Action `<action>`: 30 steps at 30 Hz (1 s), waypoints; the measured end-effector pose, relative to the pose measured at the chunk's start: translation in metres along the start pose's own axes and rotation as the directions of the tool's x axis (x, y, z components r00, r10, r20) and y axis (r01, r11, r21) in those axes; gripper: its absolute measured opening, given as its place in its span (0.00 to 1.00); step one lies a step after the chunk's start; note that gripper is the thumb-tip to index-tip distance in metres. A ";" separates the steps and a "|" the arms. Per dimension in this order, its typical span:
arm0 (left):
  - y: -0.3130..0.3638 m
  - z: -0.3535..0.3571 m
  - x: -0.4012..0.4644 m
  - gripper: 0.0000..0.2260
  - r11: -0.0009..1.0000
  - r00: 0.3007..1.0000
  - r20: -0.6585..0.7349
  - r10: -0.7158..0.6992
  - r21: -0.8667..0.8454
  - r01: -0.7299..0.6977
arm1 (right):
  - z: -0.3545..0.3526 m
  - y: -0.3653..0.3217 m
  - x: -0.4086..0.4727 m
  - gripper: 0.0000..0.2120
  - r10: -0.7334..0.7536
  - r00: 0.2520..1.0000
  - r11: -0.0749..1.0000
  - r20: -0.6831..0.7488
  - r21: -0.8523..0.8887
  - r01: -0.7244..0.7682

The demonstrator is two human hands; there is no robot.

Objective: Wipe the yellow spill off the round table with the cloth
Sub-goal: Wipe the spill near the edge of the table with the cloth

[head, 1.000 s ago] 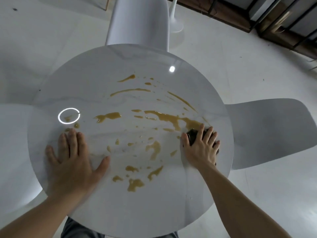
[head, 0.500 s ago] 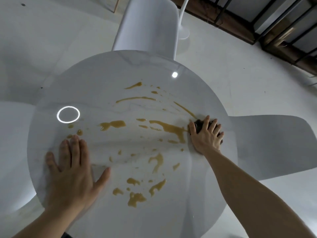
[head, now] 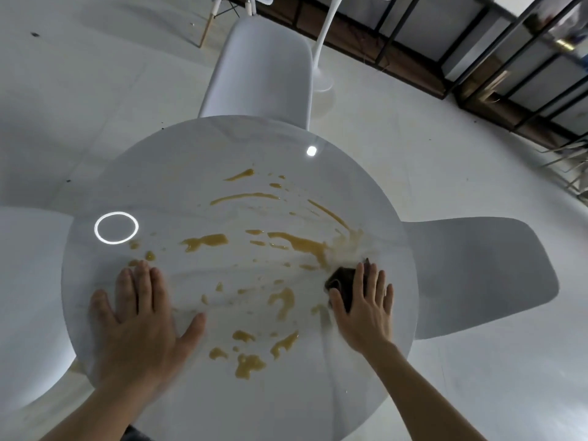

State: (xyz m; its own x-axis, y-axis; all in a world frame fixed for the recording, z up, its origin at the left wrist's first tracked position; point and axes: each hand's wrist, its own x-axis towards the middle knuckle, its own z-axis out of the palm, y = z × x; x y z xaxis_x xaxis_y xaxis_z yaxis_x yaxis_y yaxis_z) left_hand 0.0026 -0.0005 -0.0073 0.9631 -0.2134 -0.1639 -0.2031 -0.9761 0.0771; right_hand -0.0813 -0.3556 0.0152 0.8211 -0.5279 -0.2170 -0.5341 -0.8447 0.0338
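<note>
A round white marble table [head: 191, 160] carries a yellow spill [head: 299, 243] in streaks and blobs across its middle and near side. My right hand [head: 366, 307] presses flat on a dark cloth [head: 342, 281] near the table's right edge; most of the cloth is hidden under the fingers. A pale smeared patch [head: 346, 246] lies just beyond the cloth. My left hand [head: 140, 316] rests flat on the table's left side, fingers spread, holding nothing.
White chairs stand at the far side [head: 264, 65], at the right [head: 483, 268] and at the left [head: 25, 297]. A white floor-lamp base [head: 323, 84] and dark shelving [head: 477, 58] lie beyond. Ceiling-light reflections, a ring [head: 116, 227] and a dot, show on the tabletop.
My right hand pushed the cloth away toward the far right edge, then drew it back toward me, leaving a pale smear where a yellow streak was. The left hand stayed put.
</note>
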 end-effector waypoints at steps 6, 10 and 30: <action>-0.001 0.006 -0.001 0.46 1.000 1.000 -0.024 -0.008 0.002 0.008 | 0.001 -0.020 0.011 0.41 0.322 0.944 0.936 0.075 0.125 -0.329; 0.000 0.007 0.000 0.46 1.000 0.999 -0.043 -0.015 -0.028 0.013 | -0.005 -0.029 0.048 0.42 0.402 0.916 0.912 0.017 0.085 -0.402; 0.001 0.013 0.002 0.47 0.998 0.998 -0.059 -0.017 -0.069 0.013 | -0.041 -0.160 0.218 0.44 -0.165 0.986 0.986 -0.020 -0.013 0.165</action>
State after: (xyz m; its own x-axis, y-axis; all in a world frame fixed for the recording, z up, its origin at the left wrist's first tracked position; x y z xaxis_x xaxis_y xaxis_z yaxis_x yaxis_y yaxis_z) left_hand 0.0018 -0.0023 -0.0208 0.9752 -0.1936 -0.1073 -0.1777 -0.9738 0.1422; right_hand 0.1913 -0.3386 0.0026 0.9020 -0.3825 -0.2000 -0.3884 -0.9214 0.0105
